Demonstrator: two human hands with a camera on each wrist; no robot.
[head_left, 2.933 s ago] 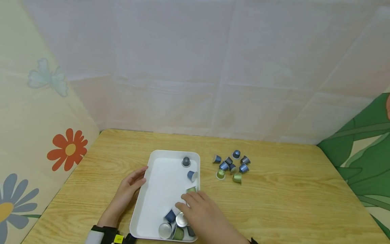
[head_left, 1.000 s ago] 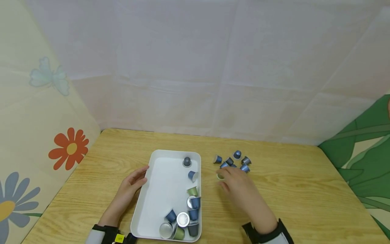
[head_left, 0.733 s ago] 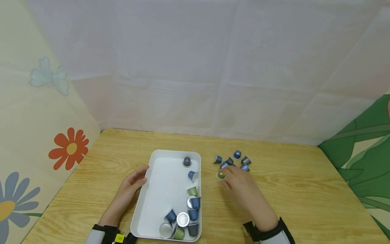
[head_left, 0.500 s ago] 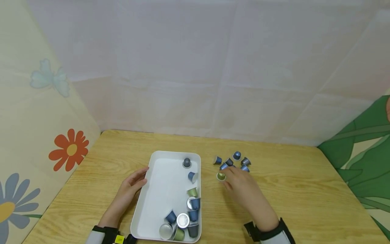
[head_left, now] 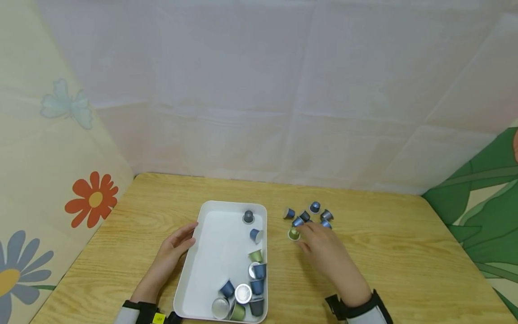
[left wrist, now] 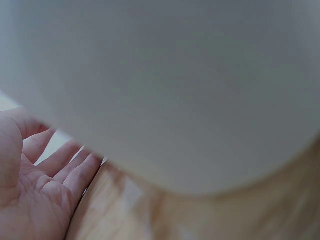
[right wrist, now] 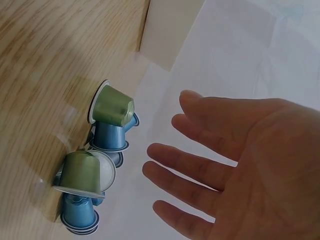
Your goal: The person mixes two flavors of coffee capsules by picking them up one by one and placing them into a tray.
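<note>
My left hand (head_left: 175, 249) rests its fingertips against the left rim of a white tray (head_left: 214, 252), fingers relaxed; the left wrist view shows its open palm (left wrist: 42, 185) beside the tray's blurred underside (left wrist: 180, 100). On the wood table to the right, my right hand (head_left: 323, 249) hovers over a cluster of coffee capsules. Its fingers are spread and nothing is between them in the right wrist view. A green capsule (head_left: 294, 233) stands upright by its fingertips; another green capsule (right wrist: 81, 172) shows in the right wrist view but is hidden under the hand from above.
Inside the tray, blue, grey and green capsules lie along the right side, among them a grey capsule (head_left: 248, 217), and bunch at the near right corner around a silver-lidded capsule (head_left: 243, 293). Several blue capsules, such as one blue capsule (head_left: 314, 207), lie behind my right hand.
From over the tray's right side, my right hand has moved right to the loose capsules, uncovering blue ones in the tray. During the last second it has shifted only slightly. My left hand stays put.
</note>
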